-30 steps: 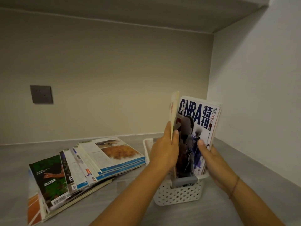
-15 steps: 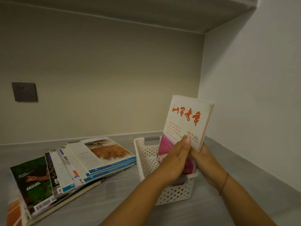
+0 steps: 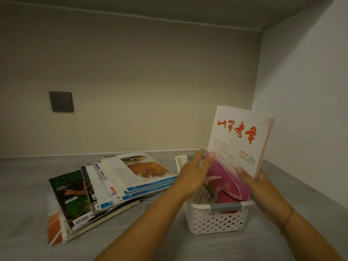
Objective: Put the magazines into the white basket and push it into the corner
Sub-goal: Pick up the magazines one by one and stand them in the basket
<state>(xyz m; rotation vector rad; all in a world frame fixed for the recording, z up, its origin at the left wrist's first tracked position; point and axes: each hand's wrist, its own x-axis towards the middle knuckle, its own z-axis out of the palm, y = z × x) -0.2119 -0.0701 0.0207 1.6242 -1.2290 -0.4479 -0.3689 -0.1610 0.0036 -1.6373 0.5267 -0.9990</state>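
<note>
A white perforated basket (image 3: 216, 221) with a grey handle stands on the grey counter, right of centre. Magazines stand upright in it; the front one (image 3: 239, 140) has a white cover with red lettering and a pink lower part. My right hand (image 3: 261, 187) grips the upright magazines at their right edge, thumb on the front cover. My left hand (image 3: 194, 176) is to their left with fingers spread, its fingertips at the cover's left edge. A fanned stack of several more magazines (image 3: 105, 187) lies flat to the left of the basket.
The counter (image 3: 24, 185) sits in a recess: a beige back wall, a white side wall (image 3: 305, 117) on the right and a shelf overhead. The corner lies behind and right of the basket. A dark wall socket (image 3: 61, 101) is on the back wall.
The white magazine went in front of the NBA one, which is now hidden. My left hand has let go of the cover and opened, drawing back to the left.
</note>
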